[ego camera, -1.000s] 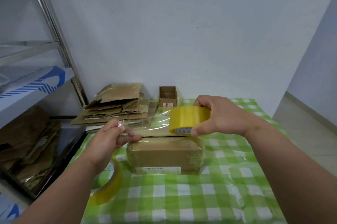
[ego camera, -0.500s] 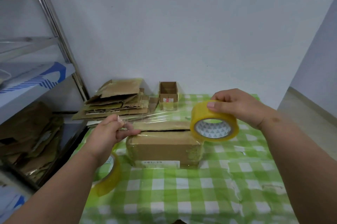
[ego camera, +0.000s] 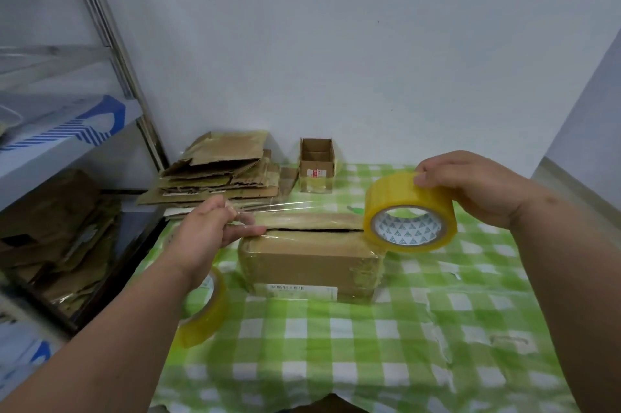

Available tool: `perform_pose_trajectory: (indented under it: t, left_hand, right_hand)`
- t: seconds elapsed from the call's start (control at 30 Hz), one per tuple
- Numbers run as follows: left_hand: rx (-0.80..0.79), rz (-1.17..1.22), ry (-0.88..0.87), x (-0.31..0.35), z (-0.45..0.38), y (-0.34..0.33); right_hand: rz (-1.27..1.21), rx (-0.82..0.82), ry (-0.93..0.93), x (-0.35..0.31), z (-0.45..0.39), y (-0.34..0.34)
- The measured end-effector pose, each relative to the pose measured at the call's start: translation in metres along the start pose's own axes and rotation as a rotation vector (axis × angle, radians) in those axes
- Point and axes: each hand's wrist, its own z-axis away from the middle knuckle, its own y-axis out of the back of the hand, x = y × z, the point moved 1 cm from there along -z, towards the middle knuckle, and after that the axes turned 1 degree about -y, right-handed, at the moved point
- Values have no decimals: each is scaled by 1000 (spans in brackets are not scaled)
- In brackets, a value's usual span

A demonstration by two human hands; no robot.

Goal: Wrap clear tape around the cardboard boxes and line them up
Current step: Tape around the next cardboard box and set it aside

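right hand (ego camera: 477, 189) has its fingers curled round the tape roll (ego camera: 410, 214), held up off the right end of the cardboard box (ego camera: 309, 261) on the desk (ego camera: 437, 328). left hand (ego camera: 205, 231) pinches the loose tape strip (ego camera: 282, 211) stretched over the box top. second roll (ego camera: 205, 308) sits under the left wrist.

Brown cardboard box (ego camera: 311, 261) lies flat; clear tape (ego camera: 295, 214) stretches above from yellow roll (ego camera: 410, 212).
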Motion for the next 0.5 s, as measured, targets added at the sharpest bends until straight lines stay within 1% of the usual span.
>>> perform_pose_trajectory:
  t: [0.07,0.17,0.27,0.33,0.4,0.43,0.5]
  left_hand:
    - [2,-13,-4,0,0,-2]
    - [22,-14,1,-2,-1,-1]
    - [23,-18,4,-3,-2,-1]
    - [24,-20,9,-4,-2,0]
    - [38,-9,12,-5,-2,1]
    - [44,0,13,-5,-2,1]
    - [57,11,18,-6,-3,0]
  right_hand:
    - [-9,-29,-15,2,2,1]
    - [90,-57,-4,6,6,6]
    - [99,-64,10,8,9,7]
    - [98,-18,30,9,9,8]
    - [94,66,44,10,9,10]
    - [75,100,28,11,10,13]
    - [37,113,-12,15,12,17]
